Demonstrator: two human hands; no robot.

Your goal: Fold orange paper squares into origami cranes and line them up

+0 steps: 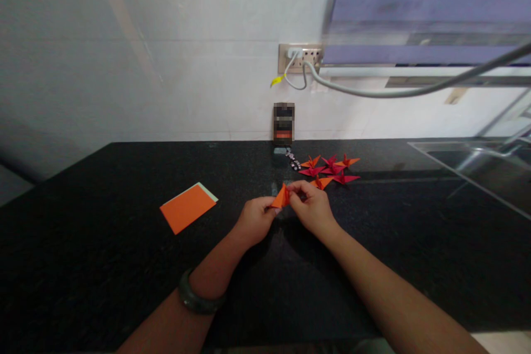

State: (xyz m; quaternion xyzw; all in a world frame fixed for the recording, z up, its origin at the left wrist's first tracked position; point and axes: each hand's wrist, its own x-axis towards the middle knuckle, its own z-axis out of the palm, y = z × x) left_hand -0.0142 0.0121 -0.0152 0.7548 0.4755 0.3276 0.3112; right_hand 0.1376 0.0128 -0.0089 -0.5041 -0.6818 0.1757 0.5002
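Observation:
Between my hands, a little above the dark countertop (124, 177), is a folded piece of orange origami paper (282, 197) with a pointed top. My left hand (256, 220) pinches its left side, and my right hand (312, 206) pinches its right edge; some fingertips are hidden behind the paper. Just beyond my right hand sit several finished paper cranes in red and orange, such as a red crane (345, 178) and an orange crane (348, 161). To the left of my hands lies a small stack of orange paper (188, 208), with a pale sheet showing under its far edge.
A phone (284, 123) with a beaded strap (293, 161) leans upright against the white wall (186, 66). Above it, a wall socket (301, 58) has a plug in it, and a grey cable (373, 93) runs off to the right. A sink (489, 163) is at the far right.

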